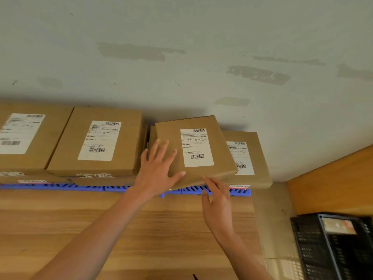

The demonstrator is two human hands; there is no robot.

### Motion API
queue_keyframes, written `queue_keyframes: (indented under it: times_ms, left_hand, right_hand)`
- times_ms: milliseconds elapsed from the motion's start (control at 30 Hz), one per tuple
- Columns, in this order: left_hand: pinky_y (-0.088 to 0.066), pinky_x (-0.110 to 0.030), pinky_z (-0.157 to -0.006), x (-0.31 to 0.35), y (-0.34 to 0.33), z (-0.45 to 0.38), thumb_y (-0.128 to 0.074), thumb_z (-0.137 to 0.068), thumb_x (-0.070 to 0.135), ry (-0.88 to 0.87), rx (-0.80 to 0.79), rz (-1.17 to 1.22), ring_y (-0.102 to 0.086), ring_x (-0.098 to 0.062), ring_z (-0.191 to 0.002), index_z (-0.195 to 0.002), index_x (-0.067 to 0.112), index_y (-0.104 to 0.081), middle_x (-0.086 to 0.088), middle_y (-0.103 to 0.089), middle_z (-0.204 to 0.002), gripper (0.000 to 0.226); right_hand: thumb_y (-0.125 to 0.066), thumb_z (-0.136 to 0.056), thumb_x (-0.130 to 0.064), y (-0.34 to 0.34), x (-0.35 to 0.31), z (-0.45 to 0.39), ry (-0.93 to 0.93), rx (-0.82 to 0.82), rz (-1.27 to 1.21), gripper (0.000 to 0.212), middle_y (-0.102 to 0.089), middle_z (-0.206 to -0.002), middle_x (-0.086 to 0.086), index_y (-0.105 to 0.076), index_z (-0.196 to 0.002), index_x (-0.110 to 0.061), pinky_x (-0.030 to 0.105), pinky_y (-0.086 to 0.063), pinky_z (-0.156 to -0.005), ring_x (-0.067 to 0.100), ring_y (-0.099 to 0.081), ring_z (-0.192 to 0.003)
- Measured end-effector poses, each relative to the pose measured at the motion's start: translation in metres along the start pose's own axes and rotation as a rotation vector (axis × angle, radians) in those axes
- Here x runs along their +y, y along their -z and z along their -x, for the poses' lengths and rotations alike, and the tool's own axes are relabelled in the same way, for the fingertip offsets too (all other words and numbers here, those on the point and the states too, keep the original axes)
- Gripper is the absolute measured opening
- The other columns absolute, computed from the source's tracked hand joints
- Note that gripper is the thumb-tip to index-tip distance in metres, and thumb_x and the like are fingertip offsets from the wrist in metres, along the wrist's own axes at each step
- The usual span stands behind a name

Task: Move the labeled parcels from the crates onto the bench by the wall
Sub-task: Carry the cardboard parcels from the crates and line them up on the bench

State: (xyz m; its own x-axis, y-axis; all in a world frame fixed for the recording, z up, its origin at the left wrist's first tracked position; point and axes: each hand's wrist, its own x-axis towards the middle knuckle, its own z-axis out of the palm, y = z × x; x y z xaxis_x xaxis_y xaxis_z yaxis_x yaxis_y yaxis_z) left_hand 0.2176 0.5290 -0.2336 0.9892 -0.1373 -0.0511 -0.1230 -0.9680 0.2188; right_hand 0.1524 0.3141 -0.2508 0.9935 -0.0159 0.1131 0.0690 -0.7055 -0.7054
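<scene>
Your left hand [156,168] lies flat on the top parcel [193,150], fingers [161,147] spread wide and straight, pressing rather than gripping. Your right hand [217,201] is just below the parcel's near edge, fingers loose and open, the tips touching or almost touching the underside; from here you cannot tell which. So nothing is pinched: the parcel is held only by your palm's weight.

That parcel sits crooked. It is tilted, its right part riding on the lower parcel [250,158] against the wall [181,57], and its near edge is lifted above the blue strip [113,187] that runs along the bench [101,229].

The likely trouble is a slide. Lift your left hand now and the tilted parcel may slip toward you off its neighbour, or tip over the near edge. Push too hard to straighten it and you may shove the lower parcel sideways, or jam against the parcel to the left [96,142], which is just beside it. Square it up with both hands before letting go.

The black crate [333,249] at the right appears to hold at least one more parcel.
</scene>
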Motion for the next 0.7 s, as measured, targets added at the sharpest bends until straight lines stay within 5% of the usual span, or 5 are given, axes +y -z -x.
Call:
queue_keyframes:
  times_ms: [133, 233, 433, 700]
  left_hand:
    - [-0.011, -0.058, -0.121, 0.010, -0.001, 0.010, -0.033, -0.087, 0.080, -0.221, -0.079, -0.067, -0.007, -0.022, -0.153, -0.157, 0.034, -0.029, -0.002, -0.014, -0.167, 0.083]
    - [-0.007, -0.058, -0.122, 0.009, -0.004, 0.009, -0.051, -0.092, 0.066, -0.222, -0.128, -0.099, -0.003, -0.020, -0.154, -0.157, 0.036, -0.024, 0.000, -0.011, -0.168, 0.076]
    - [0.001, -0.061, -0.122, -0.018, 0.000, 0.011, -0.055, -0.097, 0.045, -0.206, -0.102, -0.105, 0.005, -0.020, -0.156, -0.158, 0.033, -0.024, 0.001, -0.009, -0.169, 0.069]
    - [-0.002, -0.065, -0.121, -0.048, 0.011, 0.016, -0.056, -0.097, 0.046, -0.124, -0.056, -0.062, -0.006, -0.020, -0.156, -0.154, 0.032, -0.036, 0.002, -0.020, -0.166, 0.063]
  right_hand:
    - [-0.073, -0.086, -0.005, -0.001, 0.014, -0.022, 0.136, 0.102, 0.231, 0.062, -0.043, -0.149, 0.001, -0.056, -0.140, -0.030, 0.051, -0.041, -0.106, 0.026, -0.041, -0.131]
    - [-0.076, -0.088, -0.020, -0.002, 0.027, -0.038, 0.159, 0.025, 0.351, 0.069, -0.028, -0.163, 0.005, -0.046, -0.149, -0.030, 0.060, -0.024, -0.117, 0.029, -0.017, -0.152]
    - [-0.059, -0.098, -0.041, -0.009, 0.034, -0.054, 0.191, -0.108, 0.478, 0.069, -0.007, -0.169, 0.003, -0.025, -0.158, -0.038, 0.065, -0.001, -0.119, 0.027, 0.011, -0.155]
    - [-0.051, -0.100, -0.039, -0.037, 0.007, -0.055, 0.214, -0.184, 0.470, 0.055, -0.023, -0.165, 0.009, -0.036, -0.153, -0.035, 0.066, -0.033, -0.112, 0.038, -0.002, -0.154]
